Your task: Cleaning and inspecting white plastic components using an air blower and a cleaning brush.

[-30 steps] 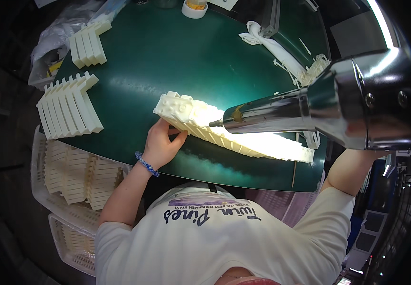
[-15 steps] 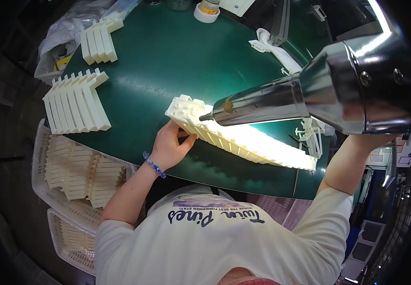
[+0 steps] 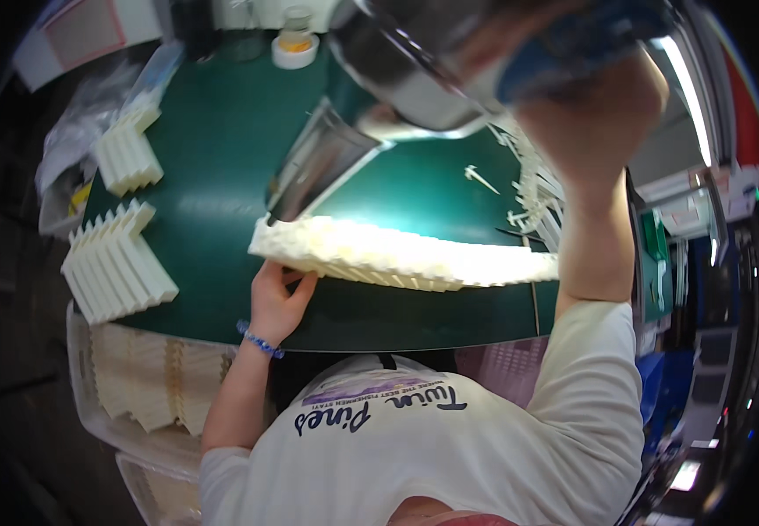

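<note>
A long row of cream plastic ridged parts (image 3: 406, 254) lies across the near side of the green table (image 3: 222, 149). My left hand (image 3: 279, 298) grips the row's left end at the table's front edge. My right hand (image 3: 590, 105) is raised high and holds a shiny metal heat gun (image 3: 414, 70). Its flat nozzle (image 3: 314, 171) points down at the left part of the row, just above it.
Two stacks of cream parts (image 3: 117, 267) (image 3: 130, 153) lie at the table's left. A tape roll (image 3: 294, 50) sits at the far edge. Loose white pieces (image 3: 528, 188) lie at the right. Clear bins with more parts (image 3: 147, 386) stand below the table's left front.
The heat gun has swung from the right to above the table's middle, and its nozzle now points down at the row's left part. My left hand stays on the row's end.
</note>
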The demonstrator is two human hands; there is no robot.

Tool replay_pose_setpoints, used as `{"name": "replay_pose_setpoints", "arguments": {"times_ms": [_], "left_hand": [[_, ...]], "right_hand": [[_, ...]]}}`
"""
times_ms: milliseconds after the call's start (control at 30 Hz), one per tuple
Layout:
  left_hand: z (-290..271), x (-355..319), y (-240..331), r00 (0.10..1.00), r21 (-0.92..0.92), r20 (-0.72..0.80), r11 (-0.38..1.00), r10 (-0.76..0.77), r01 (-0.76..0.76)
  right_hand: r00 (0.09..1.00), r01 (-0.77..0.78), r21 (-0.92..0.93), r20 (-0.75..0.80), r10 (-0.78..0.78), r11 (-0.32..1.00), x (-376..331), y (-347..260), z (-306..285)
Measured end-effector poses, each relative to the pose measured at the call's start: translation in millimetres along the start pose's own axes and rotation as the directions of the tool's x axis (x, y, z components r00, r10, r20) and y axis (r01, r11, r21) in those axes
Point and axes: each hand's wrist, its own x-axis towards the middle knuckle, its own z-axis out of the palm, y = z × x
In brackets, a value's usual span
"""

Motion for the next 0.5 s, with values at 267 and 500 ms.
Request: {"name": "replay_pose_setpoints", "arguments": {"times_ms": [267,500], "left_hand": [[5,3,-8,0.999,-0.070,0.049,0.997,0.017,-0.013],[5,7,-9,0.994,-0.100,0.090,0.993,-0.057,0.066]], "right_hand": [[0.939,-0.333,-0.637,-0.294,0.180,0.695,-27,73,-173],[0.954,-0.068,-0.996,-0.082,0.290,-0.059,-90,164,-358]]}}
